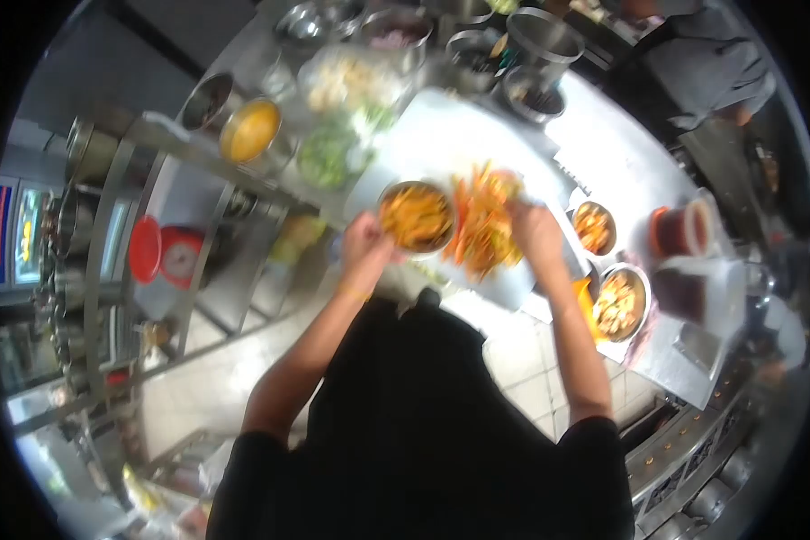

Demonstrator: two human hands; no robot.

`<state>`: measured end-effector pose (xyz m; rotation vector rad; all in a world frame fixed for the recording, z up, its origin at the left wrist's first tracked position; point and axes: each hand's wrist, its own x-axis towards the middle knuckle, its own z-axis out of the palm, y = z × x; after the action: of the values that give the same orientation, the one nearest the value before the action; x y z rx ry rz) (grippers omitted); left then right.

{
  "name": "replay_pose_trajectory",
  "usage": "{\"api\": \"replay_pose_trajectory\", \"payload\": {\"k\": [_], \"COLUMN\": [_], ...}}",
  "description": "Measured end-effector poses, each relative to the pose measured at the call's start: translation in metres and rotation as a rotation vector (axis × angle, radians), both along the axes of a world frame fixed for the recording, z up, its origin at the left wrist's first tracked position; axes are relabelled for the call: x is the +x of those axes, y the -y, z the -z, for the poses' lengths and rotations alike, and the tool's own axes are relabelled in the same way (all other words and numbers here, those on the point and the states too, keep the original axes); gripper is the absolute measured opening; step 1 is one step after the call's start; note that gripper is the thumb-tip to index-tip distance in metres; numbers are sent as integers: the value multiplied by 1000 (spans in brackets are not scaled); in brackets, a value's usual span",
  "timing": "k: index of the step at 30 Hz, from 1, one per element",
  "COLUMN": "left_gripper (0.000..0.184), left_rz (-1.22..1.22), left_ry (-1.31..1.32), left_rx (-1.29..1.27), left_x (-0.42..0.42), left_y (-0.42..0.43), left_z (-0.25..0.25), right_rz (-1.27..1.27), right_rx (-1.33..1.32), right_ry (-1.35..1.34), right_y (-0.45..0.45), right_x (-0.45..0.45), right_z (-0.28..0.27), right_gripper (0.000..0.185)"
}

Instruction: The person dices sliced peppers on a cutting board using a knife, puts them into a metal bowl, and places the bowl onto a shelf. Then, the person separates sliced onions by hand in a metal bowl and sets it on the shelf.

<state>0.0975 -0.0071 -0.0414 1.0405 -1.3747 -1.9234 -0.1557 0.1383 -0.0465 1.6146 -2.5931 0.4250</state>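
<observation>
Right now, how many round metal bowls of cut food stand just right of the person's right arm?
2. The smaller bowl stands beside the right hand; the larger bowl stands beside the forearm. The arm may hide others.

Commercial kitchen, seen from above through a round, wide lens. A long metal worktop (603, 117) runs across it, crowded with metal bowls of chopped food, among them one of orange food (250, 130), and a large white cutting board (432, 126). Open metal shelving (108, 243) stands at the left, with a red dial scale (182, 257) near it. Pale tiles (207, 391) cover the floor. At upper right, a person in a grey top (706, 72) stands by the worktop.
</observation>
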Motion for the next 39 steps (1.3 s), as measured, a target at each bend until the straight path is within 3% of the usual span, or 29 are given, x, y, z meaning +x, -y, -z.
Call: {"api": "replay_pose_trajectory", "payload": {"k": [2,4,5,9,11,15,20,24,26,29,34,35,39], "left_gripper": [20,20,20,21,21,18,14,11,11,9,9,7,13], "left_rz": [5,3,42,145,163,110,25,-89,-141,-351,-578,-623,-683], "left_ry": [22,23,34,43,63,47,16,-132,-176,-205,200,-77,140], "left_rx": [-47,-67,-66,-121,-181,3,176,254,140,-110,-875,-692,-704], "left_x": [2,-5,-6,-10,-9,-1,9,55,106,180,316,326,383], "left_y": [0,-1,-4,-12,-10,-5,-5,15,32,69,150,165,295], "left_z": [-1,-9,-17,-29,-23,-18,-17,-23,-55,-135,-286,-316,-384], "right_rz": [31,-128,-224,-287,-349,-367,-309,-10,15,105,89,85,43], "right_rx": [156,-93,-52,309,229,167,-90,-85,166,86,-143,-150,-165], "right_ry": [18,122,79,-27,-52,-77,90,219,161,232,373,366,474], "right_y": [-4,10,23,55,55,49,33,4,-11,-18,-8,-1,36], "right_x": [14,43,56,77,73,67,48,19,10,16,50,55,98], "right_z": [-10,-36,-47,-52,-46,-57,-74,-48,-20,1,-12,-14,-50], "right_gripper": [33,39,42,26,19,12,11,23,28,35,28,28,27]}}
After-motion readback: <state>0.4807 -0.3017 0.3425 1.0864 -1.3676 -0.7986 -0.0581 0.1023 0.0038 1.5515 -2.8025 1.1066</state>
